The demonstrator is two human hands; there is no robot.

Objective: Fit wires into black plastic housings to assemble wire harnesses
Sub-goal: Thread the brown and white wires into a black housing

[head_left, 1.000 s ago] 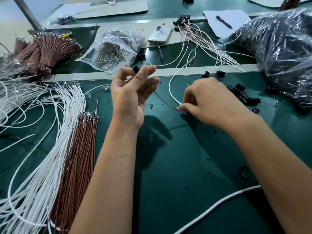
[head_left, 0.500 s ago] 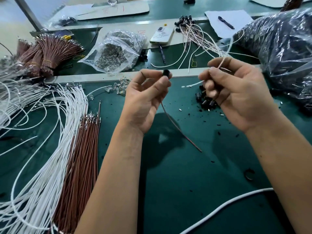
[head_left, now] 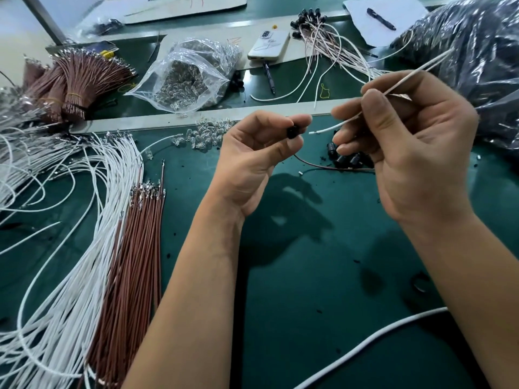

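The right hand [head_left: 404, 141] has swung its thin white insulated wire [head_left: 407, 77] down since half a second ago, and the wire's bare tip now aims straight at the small black plastic housing [head_left: 293, 132], just short of it and not touching. The left hand [head_left: 252, 158] pinches that housing between thumb and fingertip, raised off the green mat, apparently so its opening faces the incoming tip. The right hand pinches the wire close behind the tip, probably to keep so limp an end stiff enough to steer; the rest trails up and away from the housing. Below the housing hangs a thin brown wire [head_left: 334, 167], seemingly already seated in it, though that joint is hidden by fingers. Beyond the housing, under the right hand, spare black plastic housings [head_left: 346, 158] sit within reach.
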